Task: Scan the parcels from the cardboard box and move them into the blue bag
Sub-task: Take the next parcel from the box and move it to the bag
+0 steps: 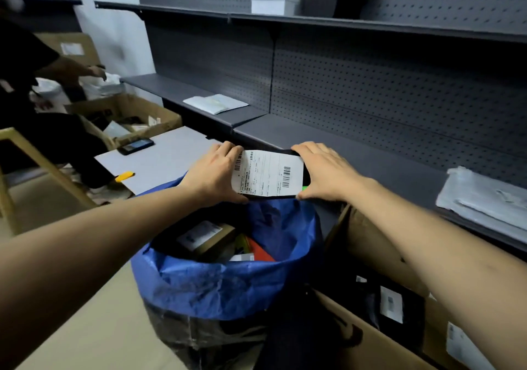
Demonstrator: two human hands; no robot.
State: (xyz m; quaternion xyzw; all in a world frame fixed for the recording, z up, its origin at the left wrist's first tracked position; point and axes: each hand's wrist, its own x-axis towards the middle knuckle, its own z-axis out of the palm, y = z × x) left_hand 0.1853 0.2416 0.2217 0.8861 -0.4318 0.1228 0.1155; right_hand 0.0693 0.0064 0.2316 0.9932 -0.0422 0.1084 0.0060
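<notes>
- Grey pegboard shelving (370, 79) at back; blue bag (222, 284) stands open at front edge of lower shelf (379, 164), cardboard box (370, 244) just beside, R.
- Parcel (268, 174): black, white barcode label up, held over bag's far rim.
- L hand (216, 173) grips its left end, R hand (325, 173) its right end; hands apart, both clamped on it.
- Other pkgs (205, 238) inside bag; dark labelled pkgs (399, 307) in box.

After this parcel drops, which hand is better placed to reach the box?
Probably the right hand: the cardboard box lies beneath its forearm, while the left hand, also gripping the parcel, sits across the blue bag.
</notes>
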